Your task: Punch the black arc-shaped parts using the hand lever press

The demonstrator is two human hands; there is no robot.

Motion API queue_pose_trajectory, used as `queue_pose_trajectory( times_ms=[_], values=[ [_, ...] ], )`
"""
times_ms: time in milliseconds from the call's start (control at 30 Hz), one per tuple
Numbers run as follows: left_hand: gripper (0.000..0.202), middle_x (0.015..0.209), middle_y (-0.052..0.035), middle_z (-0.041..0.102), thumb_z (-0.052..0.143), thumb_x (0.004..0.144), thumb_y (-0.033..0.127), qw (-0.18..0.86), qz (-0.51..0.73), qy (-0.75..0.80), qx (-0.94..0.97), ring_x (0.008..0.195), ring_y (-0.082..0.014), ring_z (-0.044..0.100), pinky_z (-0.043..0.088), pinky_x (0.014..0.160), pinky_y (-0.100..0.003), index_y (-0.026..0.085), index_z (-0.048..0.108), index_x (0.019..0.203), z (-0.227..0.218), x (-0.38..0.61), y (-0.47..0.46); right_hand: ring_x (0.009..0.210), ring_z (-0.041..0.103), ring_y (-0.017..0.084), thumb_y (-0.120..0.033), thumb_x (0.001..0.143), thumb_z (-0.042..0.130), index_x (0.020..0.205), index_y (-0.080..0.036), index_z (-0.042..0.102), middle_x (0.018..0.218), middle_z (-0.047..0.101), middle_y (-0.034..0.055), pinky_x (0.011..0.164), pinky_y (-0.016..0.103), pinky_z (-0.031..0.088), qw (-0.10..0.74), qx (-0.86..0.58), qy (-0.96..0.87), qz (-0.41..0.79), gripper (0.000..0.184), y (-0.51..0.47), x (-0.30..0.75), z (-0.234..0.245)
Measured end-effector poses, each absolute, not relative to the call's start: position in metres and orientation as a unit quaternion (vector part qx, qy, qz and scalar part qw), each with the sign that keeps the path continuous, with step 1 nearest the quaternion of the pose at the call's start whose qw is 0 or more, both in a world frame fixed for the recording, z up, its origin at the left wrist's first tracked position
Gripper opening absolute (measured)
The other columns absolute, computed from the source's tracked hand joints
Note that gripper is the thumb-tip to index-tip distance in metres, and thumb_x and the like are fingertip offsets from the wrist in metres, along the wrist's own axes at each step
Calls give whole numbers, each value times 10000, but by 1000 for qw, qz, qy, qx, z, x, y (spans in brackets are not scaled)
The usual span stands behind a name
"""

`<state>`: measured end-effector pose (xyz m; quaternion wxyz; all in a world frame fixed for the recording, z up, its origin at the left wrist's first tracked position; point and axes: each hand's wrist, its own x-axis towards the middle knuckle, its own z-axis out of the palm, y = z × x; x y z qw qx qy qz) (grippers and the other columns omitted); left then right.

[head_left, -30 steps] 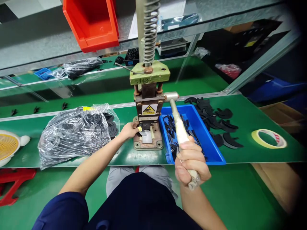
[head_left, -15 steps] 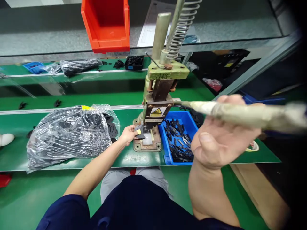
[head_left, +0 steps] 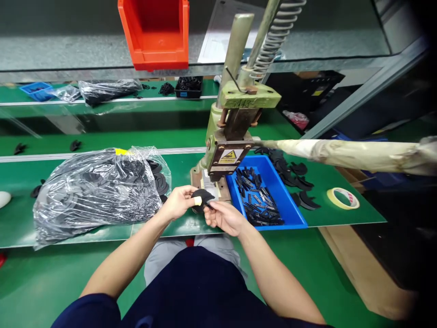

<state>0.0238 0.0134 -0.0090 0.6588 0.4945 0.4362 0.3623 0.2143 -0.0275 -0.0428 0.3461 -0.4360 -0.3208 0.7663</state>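
Observation:
Between my hands is a curved black plastic part [head_left: 202, 196], held in front of the hand press [head_left: 228, 155]. My left hand [head_left: 180, 200] pinches its left side, with yellow tape around the thumb tip. At the part's right end, the fingers of my right hand [head_left: 225, 217] are closed on its edge. The press base [head_left: 223, 193] sits just behind the part and is partly covered by it. The press's long wrapped lever [head_left: 341, 152] sticks out to the right, with no hand on it.
Left on the green bench lies a clear bag of black parts [head_left: 99, 191]. Right of the press stand a blue bin [head_left: 295, 221] of small black pieces, loose curved parts [head_left: 307, 200] and a tape roll [head_left: 343, 198]. An orange bin [head_left: 160, 61] sits on the shelf above.
My right hand has left the lever and come down to the curved part. My left hand has drawn the part off the press base toward me. The view has shifted slightly.

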Motion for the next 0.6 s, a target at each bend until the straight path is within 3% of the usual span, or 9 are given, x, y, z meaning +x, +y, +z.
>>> queue_pose_trajectory(
  times_ms=[200, 400, 600],
  values=[
    [245, 903, -66, 748, 779, 717, 257, 632, 318, 394, 586, 816, -181, 678, 523, 799, -282, 136, 742, 927, 1, 19, 9, 552, 520, 68, -363, 809, 681, 929, -114, 643, 647, 580, -3, 460, 171, 358, 295, -317, -240, 869, 279, -38, 212, -46],
    [200, 913, -52, 754, 682, 811, 265, 590, 267, 359, 673, 852, -198, 688, 514, 784, -243, 173, 775, 963, 11, 16, 8, 475, 264, 19, -359, 761, 755, 897, -138, 626, 584, 395, -83, 417, 162, 160, 333, -292, -223, 868, 290, -48, 204, -52],
    [201, 850, -26, 763, 663, 808, 222, 522, 255, 358, 731, 809, -194, 691, 505, 736, -218, 186, 795, 956, 25, 13, 1, 499, 318, 17, -345, 797, 741, 887, -136, 632, 613, 480, -47, 447, 167, 162, 353, -327, -251, 840, 252, -59, 199, -43]
  ],
)
